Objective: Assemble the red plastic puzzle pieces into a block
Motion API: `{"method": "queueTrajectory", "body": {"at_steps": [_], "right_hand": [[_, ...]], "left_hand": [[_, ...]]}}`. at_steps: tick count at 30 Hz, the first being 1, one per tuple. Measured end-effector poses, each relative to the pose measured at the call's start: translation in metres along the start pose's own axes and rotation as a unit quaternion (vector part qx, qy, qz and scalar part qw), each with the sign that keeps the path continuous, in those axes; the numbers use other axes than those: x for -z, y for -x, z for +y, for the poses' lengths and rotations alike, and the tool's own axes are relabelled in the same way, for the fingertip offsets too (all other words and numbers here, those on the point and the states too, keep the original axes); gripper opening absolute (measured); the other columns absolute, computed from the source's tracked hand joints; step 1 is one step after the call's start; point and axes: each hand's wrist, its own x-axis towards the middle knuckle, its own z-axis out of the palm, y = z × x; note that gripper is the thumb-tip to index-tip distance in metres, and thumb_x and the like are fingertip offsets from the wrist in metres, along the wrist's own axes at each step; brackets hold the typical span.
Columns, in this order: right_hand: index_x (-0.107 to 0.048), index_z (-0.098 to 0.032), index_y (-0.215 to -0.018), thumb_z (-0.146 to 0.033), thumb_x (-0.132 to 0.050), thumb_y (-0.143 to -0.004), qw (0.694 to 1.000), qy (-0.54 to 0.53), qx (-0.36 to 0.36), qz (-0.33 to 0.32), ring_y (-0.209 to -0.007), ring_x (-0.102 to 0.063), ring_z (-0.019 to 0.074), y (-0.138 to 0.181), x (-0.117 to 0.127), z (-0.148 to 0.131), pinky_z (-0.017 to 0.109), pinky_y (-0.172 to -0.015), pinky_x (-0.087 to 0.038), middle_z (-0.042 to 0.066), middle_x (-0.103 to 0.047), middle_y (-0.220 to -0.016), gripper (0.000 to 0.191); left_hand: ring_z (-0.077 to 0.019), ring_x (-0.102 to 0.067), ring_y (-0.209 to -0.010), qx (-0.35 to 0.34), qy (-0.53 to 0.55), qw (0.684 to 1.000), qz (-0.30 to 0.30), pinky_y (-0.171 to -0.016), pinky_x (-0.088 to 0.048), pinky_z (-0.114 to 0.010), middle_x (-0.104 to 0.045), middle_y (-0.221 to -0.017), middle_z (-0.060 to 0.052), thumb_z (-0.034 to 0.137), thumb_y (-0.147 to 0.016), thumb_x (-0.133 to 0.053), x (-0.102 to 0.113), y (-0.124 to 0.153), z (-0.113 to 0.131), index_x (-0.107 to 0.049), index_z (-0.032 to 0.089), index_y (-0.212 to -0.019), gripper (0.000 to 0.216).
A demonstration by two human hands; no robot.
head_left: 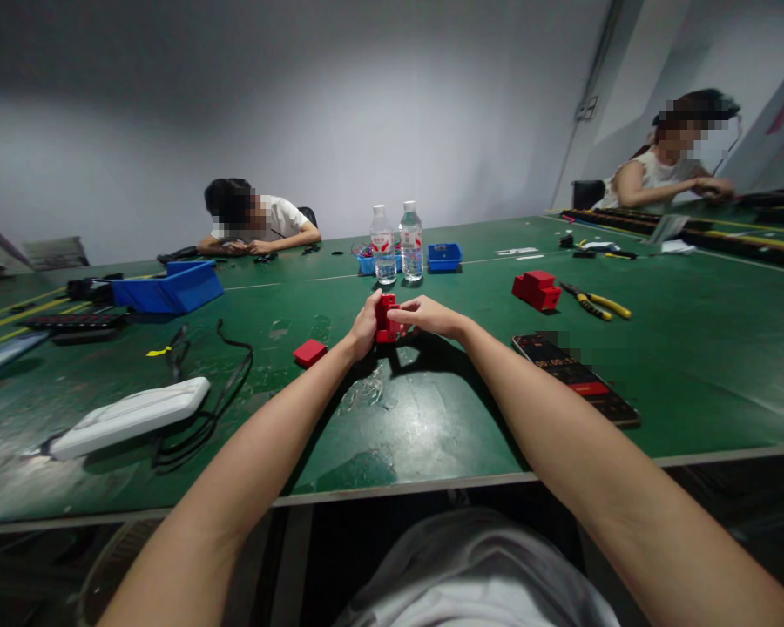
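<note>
Between my two hands, just above the green table, is a red block-shaped housing (386, 320) with dark recesses in its face. My left hand (366, 324) grips its left side, thumb along the upper edge. From the right, my right hand (424, 313) has its fingers bent against the housing's other side; the fingertips partly cover it. A smaller red block (310, 352) lies on the table beside my left forearm. Farther right sits a larger red housing (537, 290) with a stepped shape.
Two water bottles (411, 242) stand beyond my hands near a small blue bin (444, 257). Yellow-handled pliers (594, 301) and a phone (575, 379) lie right. Left are a white corded tool (131, 418) and a blue bin (170, 287). Two people sit across the table.
</note>
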Motion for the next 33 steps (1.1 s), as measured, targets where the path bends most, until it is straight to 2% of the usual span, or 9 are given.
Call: {"method": "queueTrajectory", "body": {"at_steps": [4,9,13,17,23,28,33], "right_hand": [[-0.065,-0.012,-0.070,-0.074,-0.060,-0.070,0.995,0.066,-0.012,0.078,-0.057,-0.051,0.0115,-0.002,0.001,-0.002,0.026,-0.056,-0.035,0.004,-0.061,-0.063,0.063],[-0.067,-0.012,-0.077,-0.076,-0.057,-0.070,0.999,0.047,-0.024,0.004,-0.060,-0.054,0.0128,-0.003,-0.004,-0.004,0.026,-0.058,-0.038,0.005,-0.064,-0.069,0.065],[-0.067,-0.011,-0.076,-0.073,-0.058,-0.072,0.997,0.074,-0.031,0.020,-0.060,-0.053,0.0125,-0.001,-0.006,-0.001,0.027,-0.058,-0.037,0.005,-0.064,-0.068,0.062],[-0.066,-0.011,-0.076,-0.071,-0.058,-0.072,0.998,0.059,-0.023,-0.006,-0.060,-0.052,0.0119,0.000,-0.003,0.003,0.027,-0.059,-0.037,0.004,-0.064,-0.069,0.060],[-0.063,-0.012,-0.077,-0.068,-0.061,-0.072,0.999,0.041,-0.004,-0.006,-0.059,-0.052,0.0116,-0.003,-0.003,0.012,0.026,-0.058,-0.038,0.004,-0.063,-0.069,0.056],[-0.063,-0.013,-0.091,-0.069,-0.057,-0.075,0.998,0.060,0.016,0.033,-0.062,-0.056,0.0134,-0.011,-0.004,0.025,0.025,-0.058,-0.039,0.004,-0.065,-0.072,0.059],[-0.065,-0.012,-0.094,-0.071,-0.054,-0.077,0.996,0.080,0.036,0.023,-0.062,-0.056,0.0143,-0.013,-0.003,0.031,0.025,-0.059,-0.040,0.004,-0.064,-0.071,0.063]], "left_hand": [[-0.0128,-0.058,-0.049,0.000,0.023,0.998,0.063,-0.048,-0.044,-0.023,-0.062,-0.057,0.000,0.059,-0.084,-0.048,0.000,0.000,0.004,-0.058,0.016,-0.081,0.044],[-0.0117,-0.054,-0.045,0.006,0.005,0.999,0.048,-0.047,-0.042,-0.023,-0.058,-0.054,0.001,0.067,-0.078,-0.051,0.000,0.002,0.003,-0.055,0.017,-0.074,0.050],[-0.0108,-0.054,-0.046,-0.003,-0.015,0.999,0.051,-0.048,-0.042,-0.022,-0.059,-0.057,0.001,0.070,-0.075,-0.054,0.000,0.001,-0.001,-0.056,0.016,-0.075,0.054],[-0.0112,-0.055,-0.048,-0.006,-0.020,0.999,0.044,-0.049,-0.043,-0.023,-0.061,-0.060,0.000,0.072,-0.073,-0.054,0.000,-0.001,-0.003,-0.056,0.016,-0.076,0.056],[-0.0112,-0.057,-0.050,-0.020,-0.028,0.999,0.023,-0.050,-0.045,-0.023,-0.061,-0.063,0.000,0.074,-0.072,-0.056,0.002,-0.003,-0.006,-0.056,0.016,-0.079,0.058],[-0.0090,-0.058,-0.055,-0.058,-0.056,0.997,-0.012,-0.054,-0.045,-0.021,-0.063,-0.071,0.000,0.058,-0.063,-0.076,0.006,-0.004,-0.008,-0.059,0.015,-0.088,0.053],[-0.0080,-0.056,-0.058,-0.082,-0.095,0.992,0.001,-0.057,-0.044,-0.021,-0.064,-0.074,0.000,0.053,-0.061,-0.079,0.007,-0.004,-0.002,-0.061,0.013,-0.089,0.052]]}}
